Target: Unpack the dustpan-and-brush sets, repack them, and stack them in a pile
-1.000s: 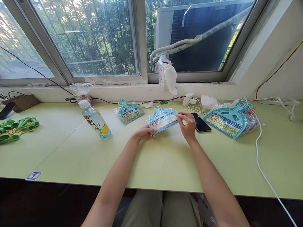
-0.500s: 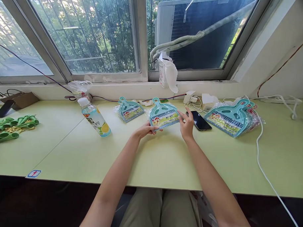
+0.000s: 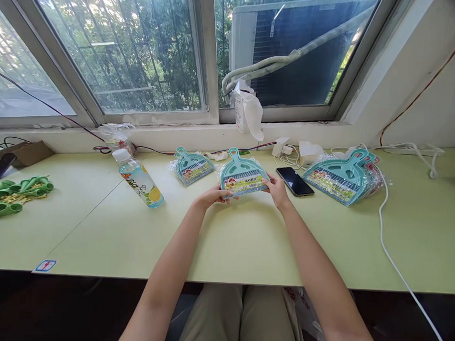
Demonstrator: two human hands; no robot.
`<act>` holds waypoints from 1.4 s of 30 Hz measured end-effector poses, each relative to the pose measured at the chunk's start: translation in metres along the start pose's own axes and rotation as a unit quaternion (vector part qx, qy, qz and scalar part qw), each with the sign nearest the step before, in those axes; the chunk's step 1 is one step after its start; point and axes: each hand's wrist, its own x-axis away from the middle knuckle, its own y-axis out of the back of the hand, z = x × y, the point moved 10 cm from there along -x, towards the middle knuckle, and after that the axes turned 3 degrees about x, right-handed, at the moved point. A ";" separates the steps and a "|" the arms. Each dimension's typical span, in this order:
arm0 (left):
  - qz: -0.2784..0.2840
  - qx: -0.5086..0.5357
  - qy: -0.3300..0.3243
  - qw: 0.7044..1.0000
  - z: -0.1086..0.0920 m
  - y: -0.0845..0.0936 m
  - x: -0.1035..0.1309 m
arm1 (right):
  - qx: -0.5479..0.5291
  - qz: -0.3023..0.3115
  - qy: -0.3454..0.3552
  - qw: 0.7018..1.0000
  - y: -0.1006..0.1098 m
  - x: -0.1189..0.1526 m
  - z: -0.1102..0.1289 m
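Observation:
A teal mini dustpan set (image 3: 242,172), wrapped in clear plastic with a printed label, is held up between both hands above the table. My left hand (image 3: 213,195) grips its lower left corner, thumb in front and fingers behind. My right hand (image 3: 276,189) is closed on its lower right edge, the thumb lying over the label. A similar wrapped dustpan set (image 3: 192,167) lies just to the left. Farther right rests a stack of wrapped dustpan sets (image 3: 341,177), with some red or pink showing at its side.
A phone (image 3: 295,181) lies beside my right hand. On the left a drink bottle (image 3: 138,178) lies on its side, past it green tube-like pieces (image 3: 19,195). A white cable (image 3: 389,250) runs down the table's right part. A tissue pack (image 3: 247,109) stands by the window.
My right hand has come down from a raised, looser touch and closed on the dustpan set's right edge. The view has shifted slightly.

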 end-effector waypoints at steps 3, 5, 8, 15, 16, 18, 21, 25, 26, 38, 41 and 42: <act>-0.029 0.031 -0.001 0.999 -0.001 0.004 -0.004 | -0.003 -0.028 -0.001 1.000 0.004 0.000 -0.002; -0.053 0.095 -0.027 0.994 -0.006 0.007 -0.007 | -0.001 -0.053 0.002 0.999 0.009 -0.001 -0.005; -0.084 0.177 -0.094 0.976 -0.018 0.012 -0.007 | -0.002 -0.099 0.003 0.995 0.018 -0.001 -0.009; -0.124 0.103 -0.161 0.974 -0.023 0.021 -0.002 | -0.032 -0.114 0.005 0.993 0.015 0.003 -0.009; -0.137 0.102 -0.159 0.972 -0.020 0.024 -0.003 | -0.030 -0.112 0.007 0.993 0.014 0.003 -0.009; -0.150 0.109 -0.139 0.973 -0.013 0.028 -0.007 | -0.017 -0.106 0.011 0.994 0.013 0.003 -0.007; -0.159 0.111 -0.104 0.975 -0.004 0.028 -0.013 | 0.001 -0.090 0.016 0.996 0.007 0.004 -0.005; -0.239 0.103 -0.113 0.959 -0.004 0.036 -0.012 | -0.012 -0.070 0.017 0.997 -0.007 0.009 -0.004; -0.265 0.101 -0.122 0.951 -0.005 0.039 -0.010 | -0.015 -0.068 0.019 0.997 -0.010 0.010 -0.003; -0.406 -0.023 -0.176 0.897 -0.019 0.055 0.013 | 0.065 -0.016 -0.002 0.998 -0.039 0.019 -0.008; -0.407 -0.048 -0.192 0.892 -0.023 0.052 0.015 | 0.087 -0.023 0.008 0.996 -0.037 0.020 -0.004; -0.407 -0.061 -0.201 0.889 -0.026 0.050 0.016 | 0.094 -0.035 0.010 0.995 -0.033 0.020 -0.004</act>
